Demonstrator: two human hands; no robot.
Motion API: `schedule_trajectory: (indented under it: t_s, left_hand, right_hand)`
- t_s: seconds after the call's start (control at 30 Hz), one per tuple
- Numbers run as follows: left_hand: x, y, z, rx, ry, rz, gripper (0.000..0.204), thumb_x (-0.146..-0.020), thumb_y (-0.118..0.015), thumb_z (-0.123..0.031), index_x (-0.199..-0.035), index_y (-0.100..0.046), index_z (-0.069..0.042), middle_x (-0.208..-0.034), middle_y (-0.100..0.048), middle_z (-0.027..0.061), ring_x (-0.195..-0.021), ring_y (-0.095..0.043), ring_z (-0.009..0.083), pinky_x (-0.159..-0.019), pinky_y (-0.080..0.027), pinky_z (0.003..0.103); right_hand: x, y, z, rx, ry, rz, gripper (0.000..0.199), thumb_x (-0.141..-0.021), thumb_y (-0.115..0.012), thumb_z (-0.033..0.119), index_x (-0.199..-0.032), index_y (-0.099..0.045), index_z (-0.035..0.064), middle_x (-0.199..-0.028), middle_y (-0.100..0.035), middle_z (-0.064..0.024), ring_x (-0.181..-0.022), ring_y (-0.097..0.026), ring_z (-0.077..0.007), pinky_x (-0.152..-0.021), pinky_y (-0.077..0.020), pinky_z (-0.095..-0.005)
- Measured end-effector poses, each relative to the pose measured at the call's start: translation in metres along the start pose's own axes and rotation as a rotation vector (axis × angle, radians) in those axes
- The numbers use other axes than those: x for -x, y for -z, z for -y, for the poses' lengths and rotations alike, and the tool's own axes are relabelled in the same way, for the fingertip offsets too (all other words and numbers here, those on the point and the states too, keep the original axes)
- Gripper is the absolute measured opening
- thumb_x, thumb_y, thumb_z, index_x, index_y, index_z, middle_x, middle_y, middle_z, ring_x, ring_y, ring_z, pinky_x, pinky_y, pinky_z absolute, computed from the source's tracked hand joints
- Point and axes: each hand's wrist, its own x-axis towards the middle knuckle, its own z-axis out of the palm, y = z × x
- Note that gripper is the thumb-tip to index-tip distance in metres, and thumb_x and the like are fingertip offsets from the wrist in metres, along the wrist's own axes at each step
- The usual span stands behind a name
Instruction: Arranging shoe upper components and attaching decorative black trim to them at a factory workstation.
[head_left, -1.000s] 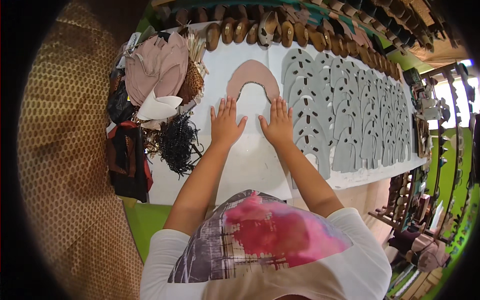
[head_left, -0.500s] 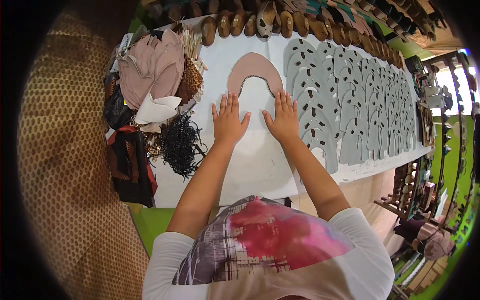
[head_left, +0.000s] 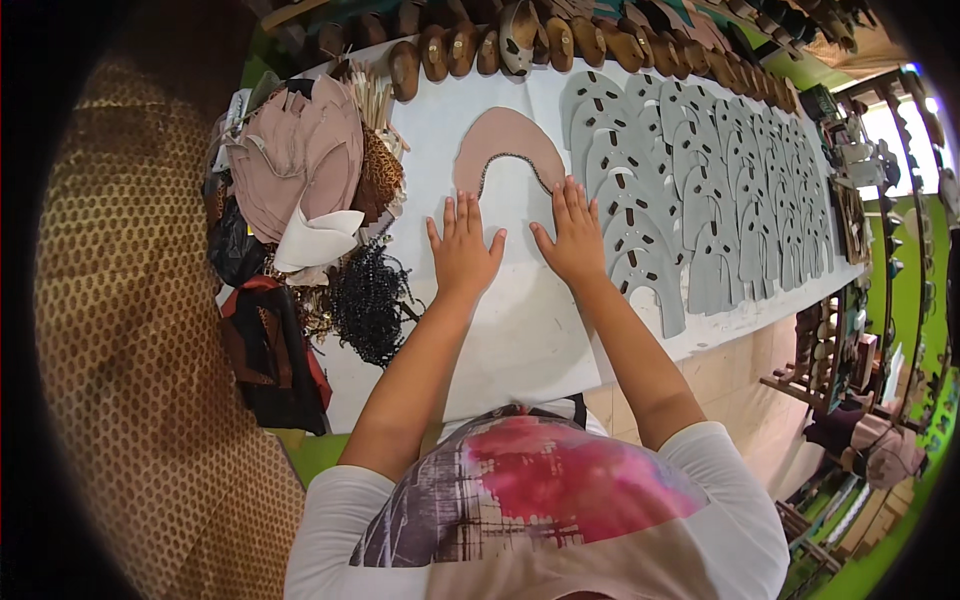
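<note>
In front of me, a dusty-pink, arch-shaped piece [head_left: 509,132] lies flat on a white surface [head_left: 510,345], just beyond the person's left grip [head_left: 465,258] and right grip [head_left: 577,243], its two lower ends at the fingertips. Both are spread flat, palms down, fingers straight, thumbs pointing inward, grasping nothing. A dark, beaded-looking trim [head_left: 509,155] follows the arch's inner curve. To the right, grey arched pieces [head_left: 705,195] with dark oblong marks overlap in columns. To the left sit pink cut pieces [head_left: 300,150], tangled black strands [head_left: 368,310] and a crinkled black bag [head_left: 233,245], its contents hidden.
</note>
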Motion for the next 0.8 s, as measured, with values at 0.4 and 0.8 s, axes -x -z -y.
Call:
schedule_trajectory:
  t_s: [0.4,0.8]
  left_hand:
    - [-0.0009,0.0013,-0.0014,0.009,0.008,-0.017,0.067,-0.085,-0.048,-0.039,-0.137,-0.028,-0.001,-0.143,-0.029,0.0136,-0.135,-0.021,0.0272,-0.107,-0.008,0.051]
    - [0.0026,0.0022,-0.0032,0.001,0.032,-0.024,0.067,-0.085,-0.049,-0.041,-0.136,-0.030,-0.003,-0.143,-0.030,0.0116,-0.134,-0.023,0.0266,-0.108,-0.008,0.051]
  right_hand:
    - [-0.0011,0.0018,0.0002,-0.039,0.036,0.010,0.065,-0.084,-0.052,0.037,-0.137,-0.030,0.0065,-0.143,-0.026,-0.0172,-0.132,-0.026,-0.0346,-0.107,-0.0182,-0.0474]
    - [-0.0004,0.0024,-0.0018,-0.045,0.139,0.061,0.057,-0.088,-0.049,0.032,-0.136,-0.032,0.0074,-0.143,-0.025,-0.0196,-0.132,-0.024,-0.0347,-0.107,-0.0170,-0.0496]
